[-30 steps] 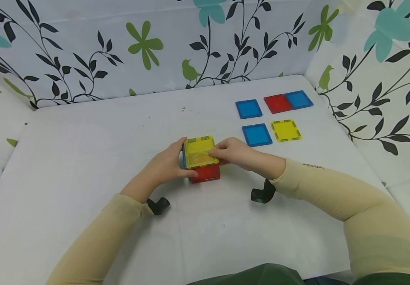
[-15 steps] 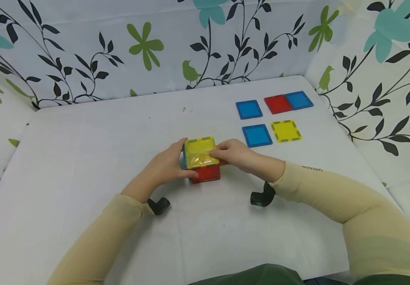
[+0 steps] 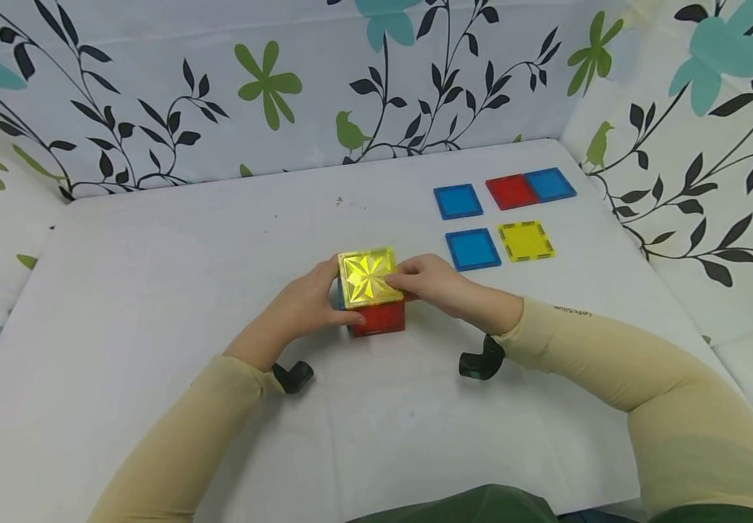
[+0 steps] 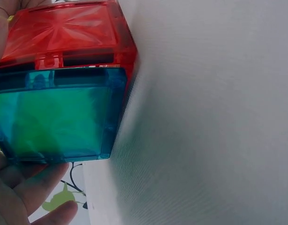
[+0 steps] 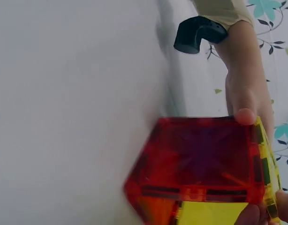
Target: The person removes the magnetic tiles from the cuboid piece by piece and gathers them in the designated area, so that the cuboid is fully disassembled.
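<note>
One yellow magnetic tile (image 3: 365,280) topped the red-and-blue box (image 3: 381,319); my left hand (image 3: 304,303) gripped its left side, right hand (image 3: 432,282) pinched the tile.

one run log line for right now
left hand: holds box | right hand: pinches yellow top | flat on table: three blue tiles, red tile, yellow tile

White surface (image 3: 174,269) front and centre, ringed on three sides by pale hangings (image 3: 311,127), with dark leafy sprays (image 3: 436,73), green flowers (image 3: 268,85) and turquoise shapes (image 3: 723,54) all over! Cloth or paper, it's hard to say.
</note>
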`<action>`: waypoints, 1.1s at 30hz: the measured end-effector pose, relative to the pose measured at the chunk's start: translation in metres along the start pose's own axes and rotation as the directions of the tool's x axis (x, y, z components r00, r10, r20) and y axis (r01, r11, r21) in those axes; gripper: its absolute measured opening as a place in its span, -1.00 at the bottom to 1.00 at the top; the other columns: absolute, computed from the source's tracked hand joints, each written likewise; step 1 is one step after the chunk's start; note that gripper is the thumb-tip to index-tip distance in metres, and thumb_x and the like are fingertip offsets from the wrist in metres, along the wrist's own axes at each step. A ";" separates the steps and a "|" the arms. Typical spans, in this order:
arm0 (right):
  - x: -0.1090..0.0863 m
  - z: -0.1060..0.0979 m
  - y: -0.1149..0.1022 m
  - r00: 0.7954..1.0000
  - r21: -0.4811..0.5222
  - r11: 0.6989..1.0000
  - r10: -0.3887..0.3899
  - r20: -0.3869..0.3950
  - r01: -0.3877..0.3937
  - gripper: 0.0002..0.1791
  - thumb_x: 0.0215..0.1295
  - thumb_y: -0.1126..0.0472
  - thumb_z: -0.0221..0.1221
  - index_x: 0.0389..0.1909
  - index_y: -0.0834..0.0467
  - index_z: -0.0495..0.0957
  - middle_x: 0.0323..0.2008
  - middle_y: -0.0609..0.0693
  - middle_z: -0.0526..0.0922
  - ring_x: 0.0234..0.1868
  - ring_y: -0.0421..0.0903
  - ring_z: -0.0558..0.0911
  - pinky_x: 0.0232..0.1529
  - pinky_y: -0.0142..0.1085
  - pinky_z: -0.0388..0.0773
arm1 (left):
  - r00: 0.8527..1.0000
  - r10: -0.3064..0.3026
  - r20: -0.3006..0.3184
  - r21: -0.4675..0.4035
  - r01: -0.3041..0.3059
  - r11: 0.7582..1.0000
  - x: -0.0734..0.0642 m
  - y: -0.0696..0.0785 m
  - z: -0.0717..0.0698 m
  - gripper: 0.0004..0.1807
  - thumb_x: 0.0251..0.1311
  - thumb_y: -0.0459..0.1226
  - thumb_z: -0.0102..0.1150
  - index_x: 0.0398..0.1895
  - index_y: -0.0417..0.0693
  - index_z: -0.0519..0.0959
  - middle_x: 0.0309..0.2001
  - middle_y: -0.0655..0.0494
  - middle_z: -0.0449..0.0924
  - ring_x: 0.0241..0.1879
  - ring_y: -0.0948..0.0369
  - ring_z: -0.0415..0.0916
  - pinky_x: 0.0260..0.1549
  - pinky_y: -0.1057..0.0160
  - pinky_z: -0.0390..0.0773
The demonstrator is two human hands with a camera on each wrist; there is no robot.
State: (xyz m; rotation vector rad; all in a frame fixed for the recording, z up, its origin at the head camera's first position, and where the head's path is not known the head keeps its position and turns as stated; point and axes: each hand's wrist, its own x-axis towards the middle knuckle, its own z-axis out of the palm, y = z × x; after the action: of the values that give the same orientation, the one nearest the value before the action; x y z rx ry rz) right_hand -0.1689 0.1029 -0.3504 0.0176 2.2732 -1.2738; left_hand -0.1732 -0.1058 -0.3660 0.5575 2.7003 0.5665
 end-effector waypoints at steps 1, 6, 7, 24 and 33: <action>-0.001 0.000 0.000 1.000 -0.009 1.000 -0.006 -0.003 0.006 -0.63 0.25 0.03 0.09 -0.07 0.22 0.52 -0.18 0.06 0.61 -0.18 -0.07 0.57 -0.02 -0.22 0.54 | 1.000 0.006 -0.001 -0.003 -0.006 1.000 0.000 0.000 0.000 0.13 -0.25 0.24 0.30 0.38 0.02 -0.01 0.32 -0.01 0.17 0.28 0.04 0.20 0.18 -0.01 0.31; -0.003 0.001 -0.001 0.999 -0.054 0.997 -0.050 -0.017 0.049 -0.66 0.25 0.04 0.09 -0.11 0.20 0.54 -0.19 0.04 0.62 -0.19 -0.07 0.57 -0.03 -0.20 0.55 | 1.000 0.013 0.007 0.000 -0.013 1.000 0.001 0.001 0.001 0.06 -0.23 0.21 0.31 0.34 0.06 0.05 0.29 0.02 0.21 0.25 0.06 0.24 0.17 0.00 0.33; -0.004 0.000 -0.001 0.998 -0.058 0.996 -0.063 -0.022 0.061 -0.66 0.26 0.04 0.09 -0.11 0.20 0.55 -0.19 0.05 0.62 -0.19 -0.07 0.58 -0.03 -0.20 0.55 | 1.000 0.017 0.008 0.001 -0.017 1.000 0.002 0.001 0.001 0.06 -0.24 0.22 0.31 0.34 0.07 0.06 0.29 0.02 0.21 0.24 0.06 0.25 0.16 -0.01 0.33; -0.013 -0.006 0.002 0.981 -0.007 0.986 -0.164 -0.100 0.164 -0.64 0.27 0.04 0.07 -0.03 0.17 0.51 -0.17 0.02 0.63 -0.19 -0.06 0.58 0.01 -0.14 0.52 | 1.000 -0.020 0.011 0.007 0.020 1.000 0.002 0.002 0.003 0.14 -0.27 0.26 0.29 0.40 0.12 -0.03 0.35 -0.01 0.14 0.29 0.01 0.18 0.18 -0.07 0.29; -0.025 -0.082 0.017 0.969 0.059 0.990 -0.115 -0.218 0.131 -0.55 0.31 -0.04 0.00 0.10 0.14 0.44 -0.05 0.04 0.58 -0.13 -0.03 0.54 -0.04 -0.32 0.52 | 0.996 -0.070 0.049 0.056 0.067 0.996 0.002 0.001 0.000 0.19 -0.19 0.24 0.26 0.42 0.00 -0.16 0.40 -0.05 0.01 0.33 -0.01 0.11 0.22 -0.06 0.22</action>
State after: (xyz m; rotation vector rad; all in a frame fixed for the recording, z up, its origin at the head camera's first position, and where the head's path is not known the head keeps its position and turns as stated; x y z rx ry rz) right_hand -0.1793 0.1835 -0.3187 0.0428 2.4399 -1.4829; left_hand -0.1744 -0.1044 -0.3665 0.4843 2.6821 0.4556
